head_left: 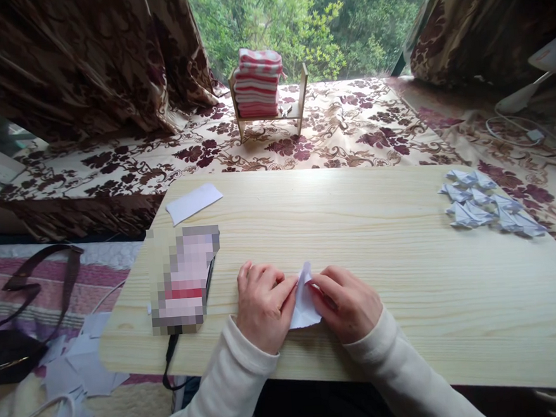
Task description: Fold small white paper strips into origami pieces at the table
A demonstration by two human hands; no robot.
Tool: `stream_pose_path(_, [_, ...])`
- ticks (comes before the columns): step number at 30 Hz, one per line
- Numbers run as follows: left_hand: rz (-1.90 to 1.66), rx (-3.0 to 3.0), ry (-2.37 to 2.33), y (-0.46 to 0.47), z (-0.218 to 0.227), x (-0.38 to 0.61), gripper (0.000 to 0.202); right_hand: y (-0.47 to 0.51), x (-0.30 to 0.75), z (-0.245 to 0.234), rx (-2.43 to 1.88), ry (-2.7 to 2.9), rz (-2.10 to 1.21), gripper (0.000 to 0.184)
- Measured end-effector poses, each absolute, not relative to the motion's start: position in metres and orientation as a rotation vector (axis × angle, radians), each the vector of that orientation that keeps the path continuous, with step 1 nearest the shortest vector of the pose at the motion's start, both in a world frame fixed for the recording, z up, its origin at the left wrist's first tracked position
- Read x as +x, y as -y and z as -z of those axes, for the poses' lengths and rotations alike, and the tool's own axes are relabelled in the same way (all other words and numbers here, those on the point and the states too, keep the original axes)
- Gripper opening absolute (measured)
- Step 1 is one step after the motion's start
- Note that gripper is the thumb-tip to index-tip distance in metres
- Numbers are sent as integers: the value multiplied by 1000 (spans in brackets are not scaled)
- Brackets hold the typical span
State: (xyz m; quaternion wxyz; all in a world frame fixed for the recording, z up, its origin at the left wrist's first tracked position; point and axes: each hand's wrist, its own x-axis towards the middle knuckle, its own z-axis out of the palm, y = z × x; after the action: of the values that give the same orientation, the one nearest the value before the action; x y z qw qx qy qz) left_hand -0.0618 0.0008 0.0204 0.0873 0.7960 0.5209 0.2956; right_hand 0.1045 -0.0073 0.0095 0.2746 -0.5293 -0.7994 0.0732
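View from above of a person seated at a pale wooden table, sleeves cream-coloured, both hands at the near edge. The left hand and right hand meet over a small white paper, partly folded, with one corner standing up between them. Each hand's fingers are drawn together and pinch the paper from its own side, thumbs pressing along a crease. At the far right of the table lies a pile of folded paper pieces, about a dozen small pointed shapes, apparently finished. A flat white slip lies unfolded at the far left corner. Judging by this, much of the folding is done, one piece is midway, and at least the flat slip remains. A blurred-out object sits just left of the hands. Loose paper sheets lie on the floor to the left.
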Motion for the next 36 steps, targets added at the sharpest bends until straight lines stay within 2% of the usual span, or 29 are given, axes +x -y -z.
stream_pose_path(8, [-843, 2464, -1418, -5, -21, -68, 20, 8, 104, -11, -1410, 2170, -206, 21])
stream_pose_path(36, [-685, 2488, -1492, 18, -28, -63, 26, 8, 118, -9, -1309, 2432, -230, 34])
